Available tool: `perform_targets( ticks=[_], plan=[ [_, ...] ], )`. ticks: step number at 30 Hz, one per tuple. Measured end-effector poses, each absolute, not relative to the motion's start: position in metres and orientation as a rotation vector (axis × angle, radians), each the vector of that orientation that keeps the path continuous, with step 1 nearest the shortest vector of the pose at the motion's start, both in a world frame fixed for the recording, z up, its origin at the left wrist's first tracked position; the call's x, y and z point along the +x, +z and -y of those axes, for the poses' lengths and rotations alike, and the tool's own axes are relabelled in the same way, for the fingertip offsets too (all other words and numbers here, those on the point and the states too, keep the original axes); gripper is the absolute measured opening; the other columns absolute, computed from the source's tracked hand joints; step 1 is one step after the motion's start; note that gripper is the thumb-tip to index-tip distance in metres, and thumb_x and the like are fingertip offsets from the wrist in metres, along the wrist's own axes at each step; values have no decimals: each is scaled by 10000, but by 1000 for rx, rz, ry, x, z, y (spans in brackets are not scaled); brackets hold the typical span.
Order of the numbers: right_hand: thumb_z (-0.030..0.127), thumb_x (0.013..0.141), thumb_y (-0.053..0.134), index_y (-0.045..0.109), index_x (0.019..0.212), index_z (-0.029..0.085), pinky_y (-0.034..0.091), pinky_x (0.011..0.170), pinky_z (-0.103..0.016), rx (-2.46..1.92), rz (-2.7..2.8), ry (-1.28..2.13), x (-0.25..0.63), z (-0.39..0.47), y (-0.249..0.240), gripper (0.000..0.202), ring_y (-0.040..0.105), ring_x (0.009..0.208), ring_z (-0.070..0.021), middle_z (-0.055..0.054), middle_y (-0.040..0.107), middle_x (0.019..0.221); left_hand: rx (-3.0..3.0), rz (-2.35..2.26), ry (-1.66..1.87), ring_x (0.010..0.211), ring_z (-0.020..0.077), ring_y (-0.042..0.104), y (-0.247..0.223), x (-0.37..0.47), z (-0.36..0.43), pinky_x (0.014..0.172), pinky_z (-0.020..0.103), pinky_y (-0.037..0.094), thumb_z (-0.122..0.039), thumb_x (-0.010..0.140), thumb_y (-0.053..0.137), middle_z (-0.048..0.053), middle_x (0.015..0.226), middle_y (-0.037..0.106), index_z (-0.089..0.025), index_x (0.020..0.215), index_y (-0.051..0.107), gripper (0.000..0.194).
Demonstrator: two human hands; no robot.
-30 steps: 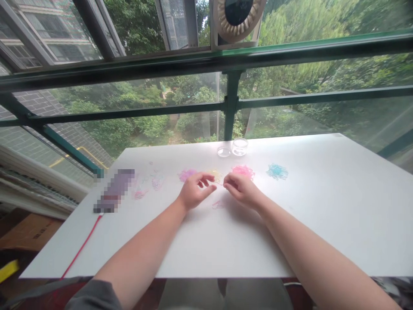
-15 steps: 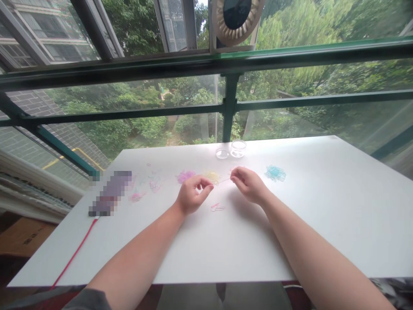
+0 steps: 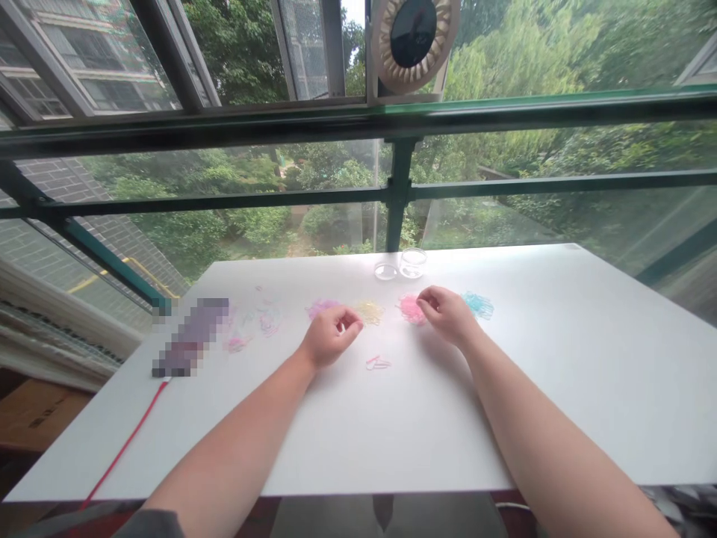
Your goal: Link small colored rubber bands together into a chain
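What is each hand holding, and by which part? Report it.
It cannot be told for certain. The right hand has its fingertips at the heap of small pink elastic loops. The left hand is curled, fingertips pinched together; anything between them is too small to see.

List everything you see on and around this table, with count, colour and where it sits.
table: one, white, against the window
pink band pile: one, at the right fingertips
yellow band pile: one, just beyond the left hand
purple band pile: one, left of the yellow pile
blue band pile: one, right of the right hand
loose bands: a few, pink, between the forearms
clear dishes: two, far edge
red cord: one, left edge
left hand: curled, holding cannot be told
right hand: touching the pink pile
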State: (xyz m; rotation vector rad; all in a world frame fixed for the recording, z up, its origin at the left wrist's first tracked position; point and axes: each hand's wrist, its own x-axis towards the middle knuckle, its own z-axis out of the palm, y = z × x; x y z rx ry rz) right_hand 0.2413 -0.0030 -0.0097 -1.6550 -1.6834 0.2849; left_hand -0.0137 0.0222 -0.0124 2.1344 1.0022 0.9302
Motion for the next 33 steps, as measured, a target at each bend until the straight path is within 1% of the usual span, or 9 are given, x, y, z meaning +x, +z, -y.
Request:
perform_targets(
  ticks=[3, 7, 10, 16, 22, 28, 33],
  plan=[
    [223, 731, 503, 606, 692, 181, 373, 606, -258, -1745, 1690, 193, 249, -1, -14, 118, 496, 605, -134, -16, 590, 686, 2243, -964, 652, 625, 107, 537, -10, -11, -18, 577, 217, 406, -274, 776, 537, 19, 724, 630, -160, 769, 618, 140],
    [210, 728, 503, 630, 679, 184, 381, 633, -265, -1813, 1684, 130, 251, -5, -19, 139, 521, 645, -142, -24, 597, 722, 2292, -973, 494, 647, 115, 556, -10, -10, -14, 594, 224, 425, -305, 771, 539, 28, 798, 641, -178, 857, 629, 178],
    [207, 726, 508, 645, 682, 184, 390, 643, -268, -1839, 1684, 113, 251, -7, -21, 146, 536, 657, -146, -28, 604, 733, 2312, -979, 451, 656, 122, 558, -10, -11, -13, 610, 229, 434, -326, 775, 532, 33, 801, 639, -183, 885, 630, 205],
    [205, 720, 516, 658, 698, 186, 412, 686, -275, -1865, 1686, 94, 251, -8, -22, 145, 563, 704, -160, -36, 645, 766, 2321, -984, 387, 655, 128, 553, -11, -11, -13, 617, 232, 429, -349, 780, 526, 19, 753, 632, -201, 869, 631, 202],
    [207, 710, 514, 668, 754, 192, 421, 694, -278, -1871, 1651, 113, 253, -8, -23, 161, 563, 701, -158, -29, 661, 771, 2306, -984, 375, 650, 126, 545, -11, -11, -13, 612, 230, 423, -356, 784, 521, 14, 749, 628, -206, 852, 628, 197],
    [204, 689, 532, 629, 852, 202, 415, 671, -273, -1844, 1628, 138, 253, -6, -23, 189, 553, 681, -149, -5, 674, 778, 2300, -972, 379, 652, 126, 541, -12, -12, -14, 612, 227, 420, -348, 780, 523, 19, 754, 630, -201, 849, 633, 197],
    [182, 691, 507, 608, 894, 200, 416, 656, -277, -1813, 1615, 148, 253, -4, -22, 228, 555, 669, -150, -16, 688, 818, 2286, -965, 392, 643, 127, 541, -11, -11, -13, 608, 227, 421, -338, 779, 514, 23, 737, 632, -188, 838, 642, 206]
  ],
)
